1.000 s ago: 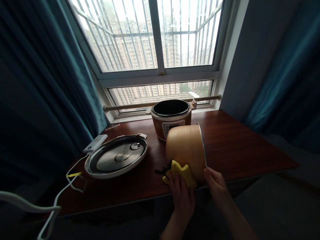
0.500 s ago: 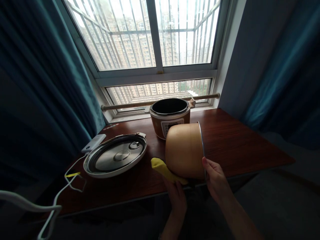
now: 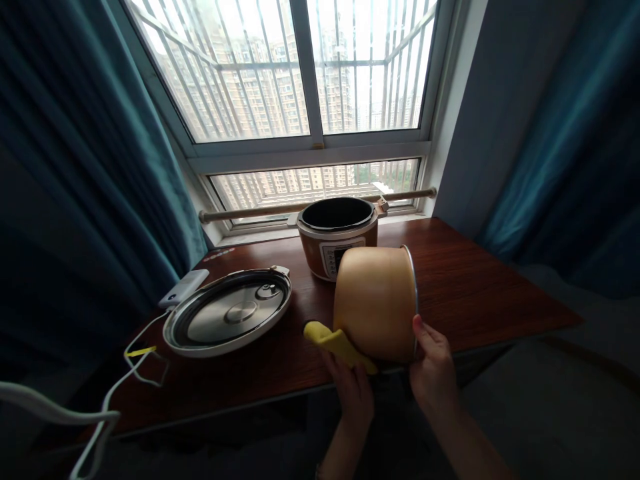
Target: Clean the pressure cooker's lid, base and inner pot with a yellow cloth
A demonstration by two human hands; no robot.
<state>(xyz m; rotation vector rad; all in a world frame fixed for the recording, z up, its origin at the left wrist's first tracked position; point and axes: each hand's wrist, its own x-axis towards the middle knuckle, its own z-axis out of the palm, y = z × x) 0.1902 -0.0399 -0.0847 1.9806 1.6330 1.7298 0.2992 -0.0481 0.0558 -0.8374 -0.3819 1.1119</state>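
A golden inner pot (image 3: pixel 375 303) is tipped on its side near the table's front edge, its rim facing right. My right hand (image 3: pixel 434 363) grips that rim, thumb on the outside. Below the pot, my left hand (image 3: pixel 353 390) holds a yellow cloth (image 3: pixel 333 340) against the pot's lower left side. Behind the pot stands a brown and white cooker (image 3: pixel 337 233), open at the top, its control panel partly covered by the pot. To the left, a round lid (image 3: pixel 230 313) lies with its metal inner side up.
A white box (image 3: pixel 184 289) sits beyond the lid at the left. A white cable (image 3: pixel 117 387) with a yellow tie runs down the table's left side. Behind the wooden table (image 3: pixel 480 287) are a barred window and a rail (image 3: pixel 260 212); blue curtains hang on both sides.
The pot has turned slightly, with its rim and my right hand shifted a little to the right. The yellow cloth has bunched up against the pot. The view has moved slightly.
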